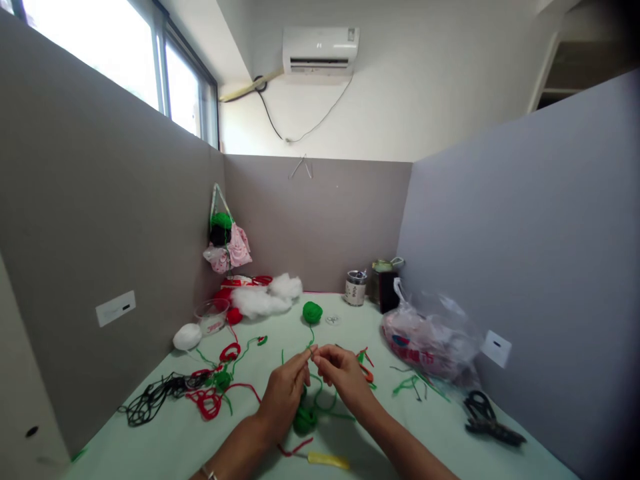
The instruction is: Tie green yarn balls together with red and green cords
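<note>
Hands (284,395) pinching yarn (313,335), partitions (475,233) well apart

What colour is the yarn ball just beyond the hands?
The yarn ball is green, as the head view shows.

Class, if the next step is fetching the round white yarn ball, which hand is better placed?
Left, probably: the left hand is nearer the round white yarn ball, which lies to its left, while the right hand is farther across.

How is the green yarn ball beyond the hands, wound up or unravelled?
Mostly wound up: the yarn ball looks compact and round, with a strand trailing from it.
</note>
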`<action>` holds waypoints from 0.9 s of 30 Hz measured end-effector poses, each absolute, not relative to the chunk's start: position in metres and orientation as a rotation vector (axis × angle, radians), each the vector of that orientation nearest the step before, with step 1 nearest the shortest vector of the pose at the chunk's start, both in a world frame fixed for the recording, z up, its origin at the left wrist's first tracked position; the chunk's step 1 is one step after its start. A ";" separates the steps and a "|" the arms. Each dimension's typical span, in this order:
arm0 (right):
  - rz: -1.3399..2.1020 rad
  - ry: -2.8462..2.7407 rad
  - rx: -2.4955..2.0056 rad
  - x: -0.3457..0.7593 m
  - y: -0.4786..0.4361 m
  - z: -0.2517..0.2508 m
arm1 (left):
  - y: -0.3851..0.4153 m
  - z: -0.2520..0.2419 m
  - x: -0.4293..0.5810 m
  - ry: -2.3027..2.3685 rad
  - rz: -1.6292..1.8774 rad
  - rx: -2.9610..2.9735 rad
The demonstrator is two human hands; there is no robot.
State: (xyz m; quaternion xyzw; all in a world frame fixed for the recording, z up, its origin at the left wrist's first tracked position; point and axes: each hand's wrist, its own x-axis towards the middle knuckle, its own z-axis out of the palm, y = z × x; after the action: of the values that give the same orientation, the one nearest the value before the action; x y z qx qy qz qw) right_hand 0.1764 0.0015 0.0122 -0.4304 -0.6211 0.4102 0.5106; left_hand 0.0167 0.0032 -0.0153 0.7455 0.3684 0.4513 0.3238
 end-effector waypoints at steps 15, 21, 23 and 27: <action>1.011 -1.516 -1.005 0.173 0.000 0.015 | 0.002 -0.012 0.017 0.964 1.172 1.972; 1.014 -1.523 -1.016 0.173 -0.001 0.015 | 0.002 -0.011 0.017 0.959 1.170 1.950; 1.004 -1.525 -1.016 0.173 0.000 0.014 | 0.002 -0.012 0.017 0.959 1.173 1.949; 0.991 -1.515 -1.017 0.173 0.001 0.013 | 0.002 -0.013 0.017 0.976 1.179 1.941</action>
State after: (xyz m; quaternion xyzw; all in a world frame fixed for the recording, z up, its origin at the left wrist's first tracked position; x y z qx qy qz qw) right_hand 0.1731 0.0007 0.0132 -0.4221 -0.6286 0.4111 0.5077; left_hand 0.0167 0.0017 -0.0129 0.7415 0.3729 0.4504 0.3289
